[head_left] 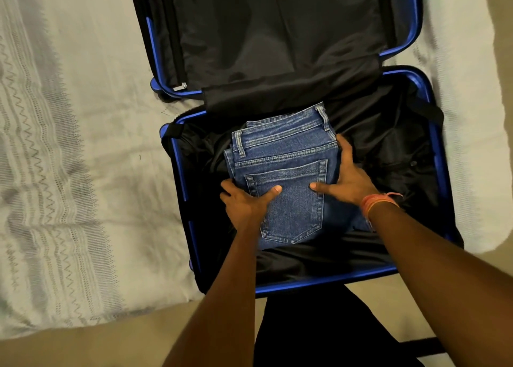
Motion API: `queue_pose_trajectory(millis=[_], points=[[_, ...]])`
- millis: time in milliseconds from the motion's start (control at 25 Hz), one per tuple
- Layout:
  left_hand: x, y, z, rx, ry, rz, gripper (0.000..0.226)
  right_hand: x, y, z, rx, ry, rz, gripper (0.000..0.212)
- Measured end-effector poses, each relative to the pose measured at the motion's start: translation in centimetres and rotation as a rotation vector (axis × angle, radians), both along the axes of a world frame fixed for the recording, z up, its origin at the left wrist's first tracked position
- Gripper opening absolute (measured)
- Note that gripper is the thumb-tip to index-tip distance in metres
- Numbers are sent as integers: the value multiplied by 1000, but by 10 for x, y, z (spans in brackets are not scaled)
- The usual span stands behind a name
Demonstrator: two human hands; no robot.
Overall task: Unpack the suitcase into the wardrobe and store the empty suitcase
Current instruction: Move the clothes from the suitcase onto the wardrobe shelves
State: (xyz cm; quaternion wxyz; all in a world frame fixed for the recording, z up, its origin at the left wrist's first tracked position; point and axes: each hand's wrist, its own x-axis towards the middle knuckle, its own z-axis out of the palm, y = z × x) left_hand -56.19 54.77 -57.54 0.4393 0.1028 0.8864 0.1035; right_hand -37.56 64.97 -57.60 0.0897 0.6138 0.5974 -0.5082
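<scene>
Gripping folded denim jeans (pixel 283 150)

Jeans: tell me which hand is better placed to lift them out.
Right, probably: the right hand spans more of the edge of the jeans, thumb on top; the left hand grips a shorter stretch.

We're in a bedroom at home: a bed (pixel 469 144) under a pale bedspread (pixel 69 144) woven in zigzag bands fills the view. A blue suitcase (pixel 319 283) lies open on it with folded jeans (pixel 283 155) inside, and beige floor (pixel 97 350) shows along the near edge.
</scene>
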Motion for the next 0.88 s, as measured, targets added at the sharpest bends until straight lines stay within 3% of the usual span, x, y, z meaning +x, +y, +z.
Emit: queue_pose_trajectory(millis=[120,280,400,600,720,880], points=[[-2,-5,0,124,-32,45,108,5,-5,2,22,67,9,116],[-10,-18,8,343,-172,69,92,12,-13,11,108,151,-148,101],[0,-20,14,397,-157,-91,87,16,-22,13,199,88,-158,91],[-1,-20,14,391,-134,-170,81,23,-15,24,118,278,8,89],[-5,-14,20,431,-151,-113,81,18,-13,31,222,199,61,74],[13,-16,30,436,-145,-14,78,-1,-22,76,425,-35,299,60]])
